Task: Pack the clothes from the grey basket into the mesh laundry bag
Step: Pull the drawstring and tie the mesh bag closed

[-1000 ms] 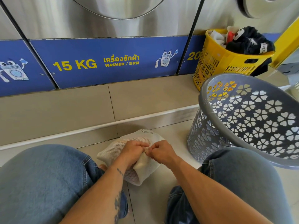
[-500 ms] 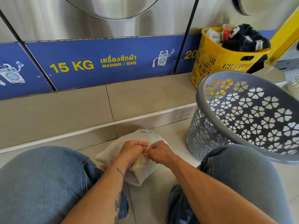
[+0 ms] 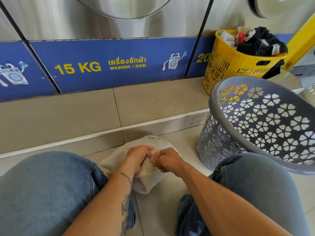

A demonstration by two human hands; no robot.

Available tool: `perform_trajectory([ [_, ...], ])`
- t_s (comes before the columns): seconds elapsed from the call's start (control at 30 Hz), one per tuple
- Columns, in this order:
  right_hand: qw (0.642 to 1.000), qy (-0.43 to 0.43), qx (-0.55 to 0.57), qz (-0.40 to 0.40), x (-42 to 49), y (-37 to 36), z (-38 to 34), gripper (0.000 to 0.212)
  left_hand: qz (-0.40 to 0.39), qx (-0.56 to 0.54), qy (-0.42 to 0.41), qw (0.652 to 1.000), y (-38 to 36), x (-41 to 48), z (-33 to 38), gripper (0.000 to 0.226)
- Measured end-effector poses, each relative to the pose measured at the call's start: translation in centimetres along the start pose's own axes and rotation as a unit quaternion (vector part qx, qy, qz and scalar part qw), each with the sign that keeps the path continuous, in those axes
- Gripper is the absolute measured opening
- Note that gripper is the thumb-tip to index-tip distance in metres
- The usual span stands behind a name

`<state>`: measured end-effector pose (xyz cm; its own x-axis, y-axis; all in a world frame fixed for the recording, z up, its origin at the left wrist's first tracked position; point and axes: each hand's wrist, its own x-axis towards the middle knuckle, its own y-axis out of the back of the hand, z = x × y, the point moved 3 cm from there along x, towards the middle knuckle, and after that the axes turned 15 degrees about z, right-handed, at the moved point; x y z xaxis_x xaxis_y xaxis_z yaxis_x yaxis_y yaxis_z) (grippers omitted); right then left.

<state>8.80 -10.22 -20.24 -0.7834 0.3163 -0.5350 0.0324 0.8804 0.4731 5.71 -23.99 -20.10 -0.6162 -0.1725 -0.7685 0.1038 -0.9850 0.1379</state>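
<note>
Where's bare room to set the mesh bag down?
Free: tiled ledge below the blue washer panel, left of the yellow basket; floor strip between mesh bag and grey basket. Crowded: between the knees, where left hand and right hand hold the bag.

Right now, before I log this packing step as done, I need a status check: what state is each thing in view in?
mesh laundry bag, stuffed, on the floor between the knees, held at its top.
grey basket, tipped toward the person, no clothes visible inside.
yellow basket, upright on the tiled ledge, heaped with clothes.
left hand, grips the bag's gathered fabric.
right hand, pinches the bag beside the left hand.
</note>
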Motion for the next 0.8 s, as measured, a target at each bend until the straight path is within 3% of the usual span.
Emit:
perform_trajectory([
  [0.23, 0.999, 0.035, -0.007, 0.031, -0.1, -0.1, -0.2, 0.02, 0.019, 0.012, -0.018, 1.0, 0.1, 0.3, -0.2, 0.021],
  [0.5, 0.963, 0.239, -0.094, 0.086, -1.3, -0.7, -1.3, 0.03, 0.038, -0.004, -0.022, 0.999, 0.5, 0.1, 0.0, 0.018],
  [0.8, 0.95, 0.275, -0.141, 0.051, -1.8, -0.5, -1.3, 0.03, 0.052, -0.003, -0.031, 0.998, 1.0, -0.2, -0.1, 0.018],
])
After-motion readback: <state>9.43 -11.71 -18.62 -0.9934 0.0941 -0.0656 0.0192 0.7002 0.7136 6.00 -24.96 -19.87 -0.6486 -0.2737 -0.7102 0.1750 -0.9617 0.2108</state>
